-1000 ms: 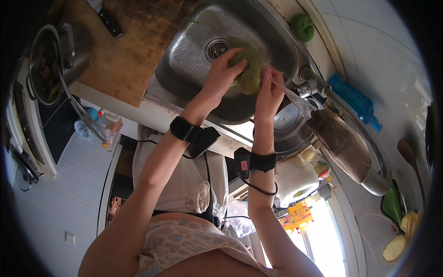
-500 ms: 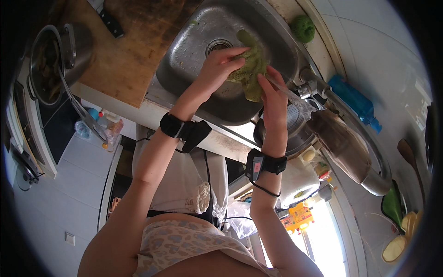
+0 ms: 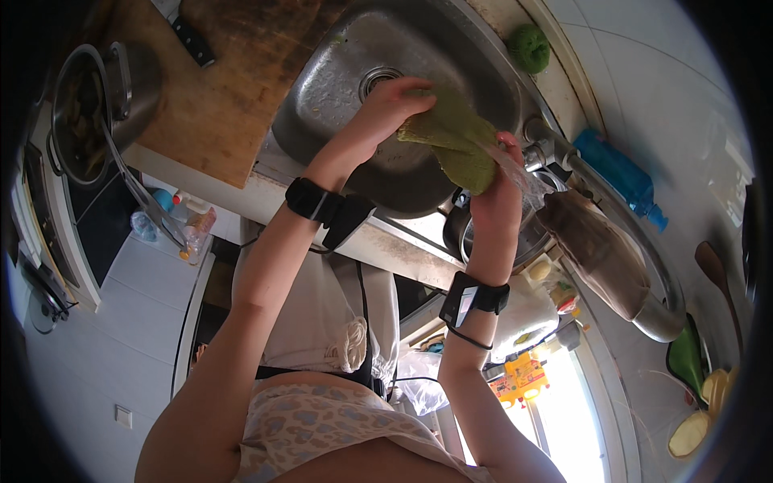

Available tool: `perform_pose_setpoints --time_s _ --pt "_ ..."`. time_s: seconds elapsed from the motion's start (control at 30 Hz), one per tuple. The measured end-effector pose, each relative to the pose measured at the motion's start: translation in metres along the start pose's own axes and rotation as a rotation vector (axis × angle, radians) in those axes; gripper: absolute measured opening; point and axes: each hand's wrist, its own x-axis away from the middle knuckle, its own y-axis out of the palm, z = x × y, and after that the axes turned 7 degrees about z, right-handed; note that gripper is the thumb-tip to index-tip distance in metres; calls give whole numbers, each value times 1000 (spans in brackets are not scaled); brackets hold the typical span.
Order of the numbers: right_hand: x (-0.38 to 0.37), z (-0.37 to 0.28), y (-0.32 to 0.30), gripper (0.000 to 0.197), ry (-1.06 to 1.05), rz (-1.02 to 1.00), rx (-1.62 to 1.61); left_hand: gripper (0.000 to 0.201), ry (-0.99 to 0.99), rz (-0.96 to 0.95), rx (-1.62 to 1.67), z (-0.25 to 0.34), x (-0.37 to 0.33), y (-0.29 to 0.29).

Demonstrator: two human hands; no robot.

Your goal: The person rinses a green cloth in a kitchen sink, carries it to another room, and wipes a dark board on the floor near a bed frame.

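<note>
A green cloth [image 3: 455,133] is stretched out between my two hands above the metal sink [image 3: 322,88]. My left hand [image 3: 392,113] grips its upper left end, thumb and fingers closed on it. My right hand [image 3: 501,185] is closed on the cloth's right end, near the tap; some of its fingers are hidden. From beside the right hand, a clear, crinkled stream or film [image 3: 527,181] runs toward the tap, and I cannot tell which it is. The drain [image 3: 378,80] shows just past my left hand.
A wooden cutting board [image 3: 217,105] with a black-handled knife [image 3: 193,40] lies left of the sink. Farther left stands a steel pot [image 3: 133,88]. On the right are a tap [image 3: 543,149], a blue bottle [image 3: 616,177] and a green scrubber [image 3: 528,48].
The bunched cloth is now spread wider and flatter. My right hand has moved right and slightly down, and my left hand has shifted slightly.
</note>
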Motion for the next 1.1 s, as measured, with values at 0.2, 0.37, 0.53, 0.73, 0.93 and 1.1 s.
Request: perform_pose_setpoints --time_s 0.2,0.37,0.53,0.73,0.93,1.1 --pt "19 -14 6 14 59 -72 -212 25 -8 -9 -75 -12 -14 -1" --pt "22 -15 8 14 38 -91 -271 22 -62 -4 -23 -21 -16 0" --pt "29 -14 19 13 -7 -93 -239 25 -183 -4 115 -24 -7 4" --pt "32 -13 17 22 -76 -140 -356 38 -194 -246 550 -21 15 5" --pt "40 -26 24 18 -95 -62 -347 41 -207 -249 498 -14 28 17" --pt "42 -31 19 18 -90 -133 -371 38 -174 -227 661 -14 23 19"
